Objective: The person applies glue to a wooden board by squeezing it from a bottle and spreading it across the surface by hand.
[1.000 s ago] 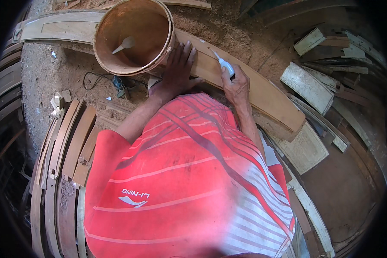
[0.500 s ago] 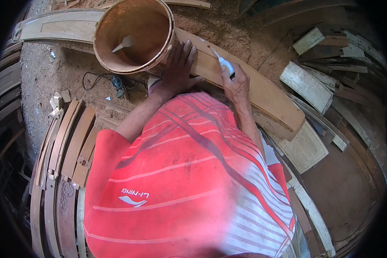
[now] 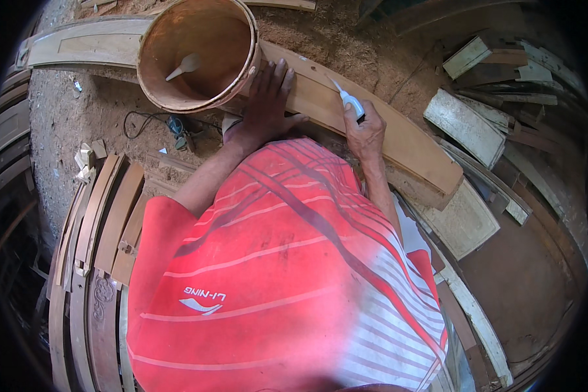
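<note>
A long wooden panel (image 3: 408, 140) with a tapered end slants across in front of me. My left hand (image 3: 266, 101) lies on it, fingers stretched out and spread, beside an orange-brown bucket (image 3: 232, 39). In my right hand (image 3: 366, 134) is a small white squeeze bottle (image 3: 351, 103) with a thin pointed nozzle. Its tip points to the far left, over the panel; whether it touches the wood I cannot tell. Inside the bucket lies a loose pale cone-shaped nozzle (image 3: 186, 65).
A framed wooden panel (image 3: 91, 42) extends behind the bucket to the left. A corded tool (image 3: 178, 127) lies on the dusty ground. Wooden boards (image 3: 121, 202) are stacked at left; offcuts and a whitish block (image 3: 464, 127) lie at right.
My right hand and the bottle have shifted slightly right and toward me along the panel. My left hand stays spread on the wood, while the view has moved a little.
</note>
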### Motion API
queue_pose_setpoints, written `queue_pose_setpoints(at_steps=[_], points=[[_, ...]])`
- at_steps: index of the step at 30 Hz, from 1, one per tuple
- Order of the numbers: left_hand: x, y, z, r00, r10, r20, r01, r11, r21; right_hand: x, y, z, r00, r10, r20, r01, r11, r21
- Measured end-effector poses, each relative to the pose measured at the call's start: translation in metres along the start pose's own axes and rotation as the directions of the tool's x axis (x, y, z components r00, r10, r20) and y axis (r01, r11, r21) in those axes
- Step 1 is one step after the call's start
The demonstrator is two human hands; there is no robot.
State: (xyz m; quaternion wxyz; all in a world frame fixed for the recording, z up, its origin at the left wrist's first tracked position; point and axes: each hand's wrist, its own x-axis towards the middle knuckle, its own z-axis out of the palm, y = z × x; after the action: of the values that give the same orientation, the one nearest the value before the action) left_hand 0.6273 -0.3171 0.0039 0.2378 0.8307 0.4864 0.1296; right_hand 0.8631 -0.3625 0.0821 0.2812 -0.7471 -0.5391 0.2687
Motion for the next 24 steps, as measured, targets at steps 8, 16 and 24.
queue_pose_setpoints(at_steps=[8, 16, 24], points=[[-0.0001, 0.0006, -0.0008, 1.0, -0.01, 0.017, 0.01, 1.0, 0.016, 0.0007, -0.0008, 0.0011, 1.0, -0.019, 0.007, 0.019, 1.0, 0.001], [0.0003, 0.0001, -0.0015, 1.0, -0.004, 0.018, 0.004, 1.0, 0.028, 0.0009, 0.0004, 0.0012, 0.999, -0.04, 0.003, 0.04, 0.999, -0.019], [-0.0003, -0.0008, 0.0004, 1.0, 0.007, 0.0, -0.007, 1.0, 0.028, -0.0002, 0.0017, 0.0012, 0.999, -0.034, 0.003, 0.034, 0.999, -0.011]])
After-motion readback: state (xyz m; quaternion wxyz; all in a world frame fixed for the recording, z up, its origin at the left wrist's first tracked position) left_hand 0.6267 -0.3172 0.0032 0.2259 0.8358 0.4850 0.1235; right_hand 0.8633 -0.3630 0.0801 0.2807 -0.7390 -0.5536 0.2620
